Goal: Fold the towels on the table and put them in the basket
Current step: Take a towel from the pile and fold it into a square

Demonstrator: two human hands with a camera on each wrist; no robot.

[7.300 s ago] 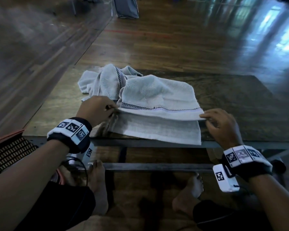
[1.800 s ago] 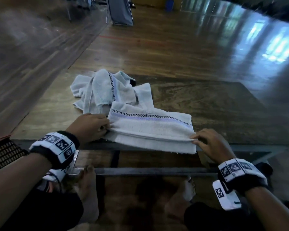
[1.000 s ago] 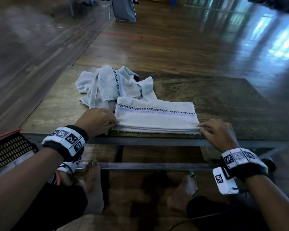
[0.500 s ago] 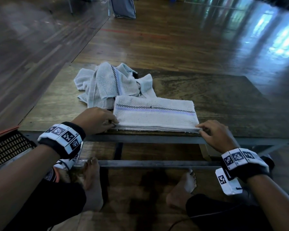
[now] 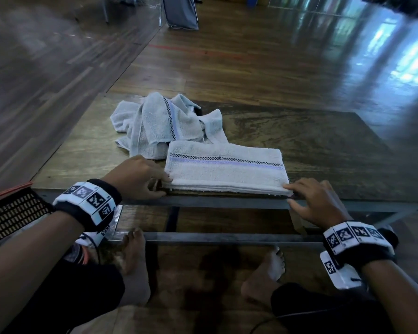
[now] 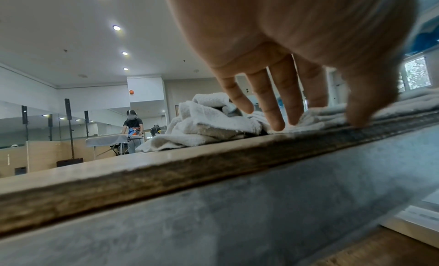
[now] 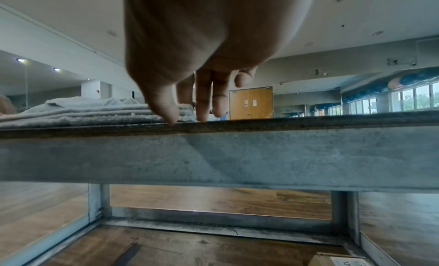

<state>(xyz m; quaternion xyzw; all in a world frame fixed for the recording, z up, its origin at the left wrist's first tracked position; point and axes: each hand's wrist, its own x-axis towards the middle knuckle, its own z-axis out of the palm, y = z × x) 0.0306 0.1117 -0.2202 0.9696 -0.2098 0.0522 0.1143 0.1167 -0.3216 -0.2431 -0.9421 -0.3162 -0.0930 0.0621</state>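
A pale towel [image 5: 225, 169], folded into a long strip with a checked and purple band, lies along the near edge of the wooden table [image 5: 323, 145]. My left hand [image 5: 163, 186] rests on its left end with straight fingers [image 6: 277, 120] and the thumb by the table edge. At the towel's near right corner [image 7: 95, 112] is my right hand [image 5: 288, 194], its fingers [image 7: 202, 110] straight and touching it. A crumpled second towel [image 5: 159, 121] sits behind the left end. The black mesh basket [image 5: 12, 213] with an orange rim stands low at my left.
My bare feet [image 5: 135, 256] are under the table, among its metal frame bars [image 5: 227, 237]. A cardboard box [image 7: 337, 259] lies on the floor below. A grey bag [image 5: 181, 13] stands far off on the wooden floor. A distant person [image 6: 133, 127] works at another table.
The towel went from a loose wide fold to a narrow strip drawn back fully onto the table. Over the last half second both hands have stayed at its ends.
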